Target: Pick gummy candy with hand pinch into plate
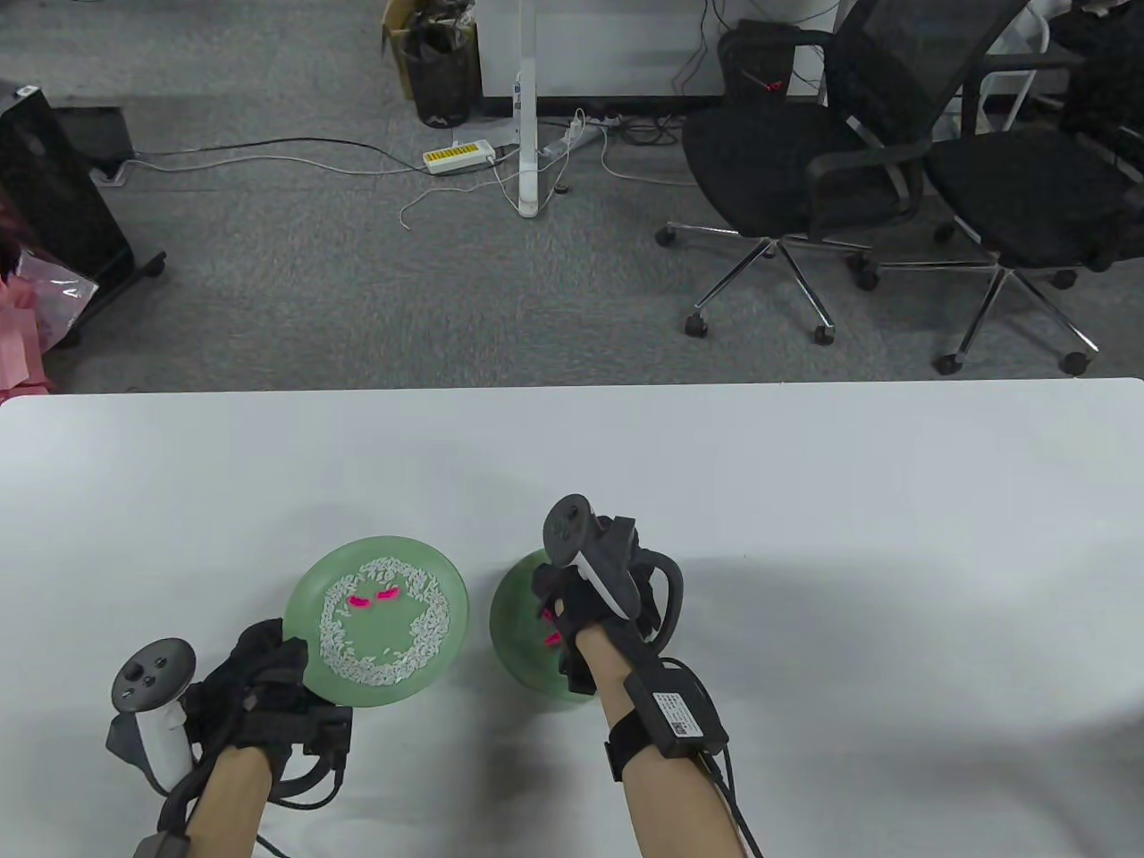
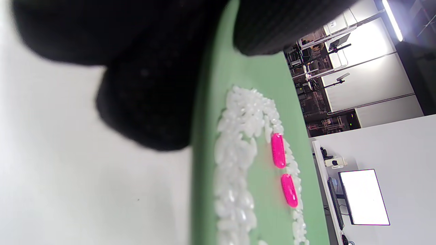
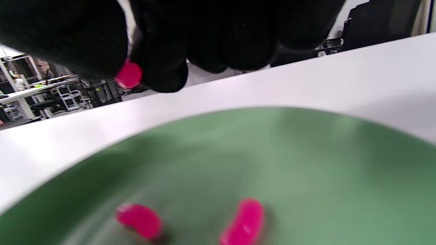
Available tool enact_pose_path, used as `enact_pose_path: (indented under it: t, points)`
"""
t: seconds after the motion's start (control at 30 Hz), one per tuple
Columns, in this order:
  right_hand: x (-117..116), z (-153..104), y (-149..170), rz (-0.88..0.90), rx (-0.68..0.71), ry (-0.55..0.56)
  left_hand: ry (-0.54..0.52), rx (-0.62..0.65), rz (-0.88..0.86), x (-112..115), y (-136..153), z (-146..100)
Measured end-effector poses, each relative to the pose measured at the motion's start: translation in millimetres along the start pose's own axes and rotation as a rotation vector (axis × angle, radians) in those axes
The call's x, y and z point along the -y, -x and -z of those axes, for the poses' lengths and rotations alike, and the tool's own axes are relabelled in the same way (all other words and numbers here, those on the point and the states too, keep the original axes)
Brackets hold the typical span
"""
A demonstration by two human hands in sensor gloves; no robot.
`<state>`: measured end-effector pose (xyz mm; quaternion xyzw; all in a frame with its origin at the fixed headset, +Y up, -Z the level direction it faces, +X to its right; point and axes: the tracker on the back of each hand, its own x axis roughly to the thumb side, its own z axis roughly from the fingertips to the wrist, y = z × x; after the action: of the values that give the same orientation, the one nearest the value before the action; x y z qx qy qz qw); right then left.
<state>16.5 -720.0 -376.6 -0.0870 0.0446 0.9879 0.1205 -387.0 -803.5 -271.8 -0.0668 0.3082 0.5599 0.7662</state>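
Right hand low and centre in the table view, hovering over the right plate, fingertips pinched tight on one pink gummy. Seen clearly at upper left of the right wrist view: candy nipped between two gloved tips, held above the dish, not touching it. Remaining fingers curled in along the top edge. Below, at the bottom of that same view, two more gummies lying on the green surface, apart from each other, both blurred.

Left hand at lower left of the table view, gripping the near rim of the left plate. In the left wrist view, dark gloved fingers bunched across the top, thumb over the rim's upper side, the others on the outside against the table. Closed on the rim, nothing else in it.

On that left plate, a ring of white rice, and just inside its far arc two pink candies side by side, close but not touching. Same pair at centre right in the left wrist view, end to end beside the grains.

Both plates close together, a slim gap of white between them.

Beyond the far edge, upper right of the table view, two black office chairs on grey carpet.
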Motion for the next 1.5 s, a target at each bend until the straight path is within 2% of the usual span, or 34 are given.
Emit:
enact_pose_path:
  t: [0.3,0.47,0.7,0.8,0.9,1.0,1.1,1.23,1.33,1.5]
  points:
    - [-23.9,2.0,-1.2,-0.164,0.004,-0.051,0.002,0.002,-0.003,-1.7,2.7,3.6]
    - [-29.2,2.8,-2.0,-0.173,-0.002,-0.063,0.004,0.001,-0.007,-1.9,3.2,4.4]
    - [-27.8,4.0,0.3,-0.193,-0.015,-0.070,0.006,0.001,-0.007,-1.7,1.5,2.3]
    - [-15.9,1.4,-3.3,-0.145,-0.010,-0.008,0.006,0.002,-0.009,-1.7,0.8,1.5]
    - [4.5,-6.3,-18.1,-0.059,0.019,0.042,0.008,0.002,-0.009,-1.5,0.9,1.4]
    - [24.7,-19.8,-46.0,0.014,0.105,0.097,0.008,0.003,-0.004,-0.5,0.4,0.3]
    - [31.9,-32.7,-78.1,0.079,0.180,0.082,0.011,0.006,0.000,0.1,2.3,2.1]
    - [25.9,-47.0,-122.5,0.040,0.260,0.052,0.016,0.017,0.011,1.5,2.8,2.2]
    - [14.7,-51.1,-147.4,-0.078,0.229,0.028,0.013,0.025,0.019,3.1,-0.4,-2.5]
    - [-0.9,-49.3,-165.5,-0.192,0.147,0.005,0.014,0.035,0.026,3.6,-1.0,-2.7]
